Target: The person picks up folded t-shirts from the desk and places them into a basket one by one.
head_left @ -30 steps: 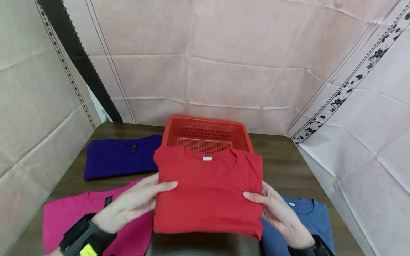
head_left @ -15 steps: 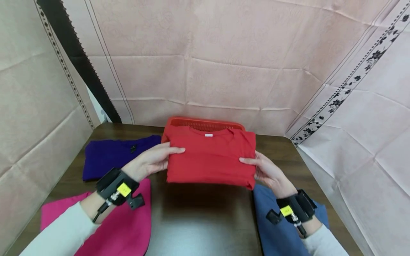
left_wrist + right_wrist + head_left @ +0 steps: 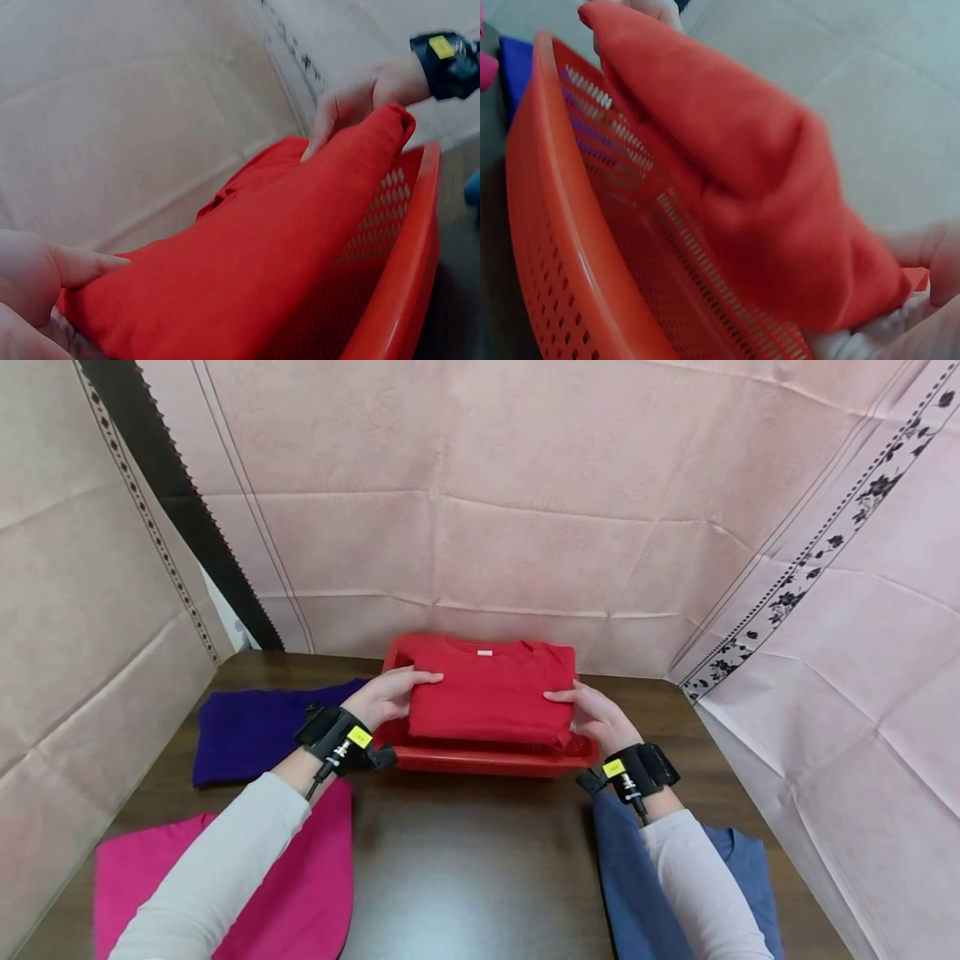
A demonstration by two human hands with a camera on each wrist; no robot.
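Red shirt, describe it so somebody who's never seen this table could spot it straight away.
At the far edge of the brown table sits a red perforated basket. Over its opening, the left hand and right hand hold the folded red shirt, a small white label at its neckline. Unlike the purple shirt, pink shirt and blue shirt on the table, it's red and held up.

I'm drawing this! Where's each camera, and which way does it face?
Head: on the head, facing forward, down at folded red cloth shirt, red perforated plastic basket; shows left hand, right hand, pale cloth sleeves.
Left wrist: worn there, facing across the shirt; left hand close, right beyond.
Right wrist: worn there, facing into the basket; right hand close, left beyond.
Wrist views share shirt, basket.
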